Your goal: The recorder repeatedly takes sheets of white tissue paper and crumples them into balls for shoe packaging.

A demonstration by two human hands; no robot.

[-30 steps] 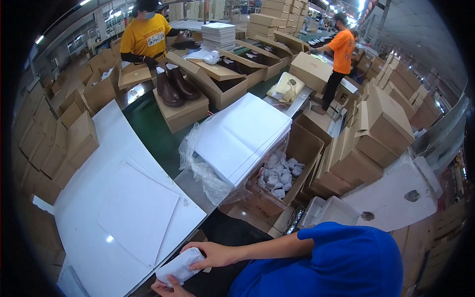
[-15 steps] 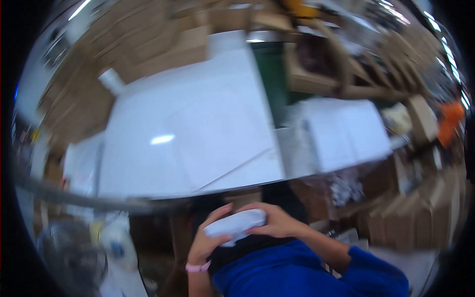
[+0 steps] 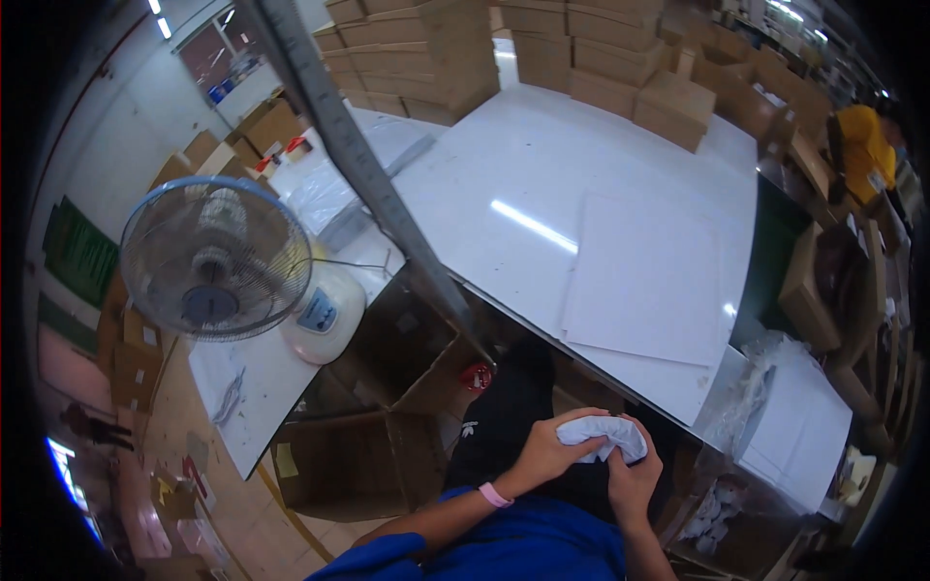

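Observation:
A white, soft-looking folded bundle (image 3: 603, 430), paper or cloth I cannot tell, is held up in front of my body. Around its left end my left hand (image 3: 544, 455) is closed, thumb on the near side; a pink band circles that wrist. My right hand (image 3: 635, 474) grips the other end, its thumb pressed at the bundle's lower edge. The bundle arches between both hands, over my dark trousers. Just beyond it runs the front edge of a white table (image 3: 465, 203), with a stack of white sheets (image 3: 644, 281) lying on it.
A desk fan (image 3: 218, 261) stands on a side table at left, behind a slanting metal post (image 3: 349, 145). Open cardboard boxes (image 3: 354, 465) sit below. Stacked cartons (image 3: 668, 107) line the table's far side. Another person in yellow (image 3: 862, 155) is at far right.
My view has swung left, bringing the fan and metal post fully into sight. The hands now appear farther right, and the bundle, straighter before, is bent into an arch.

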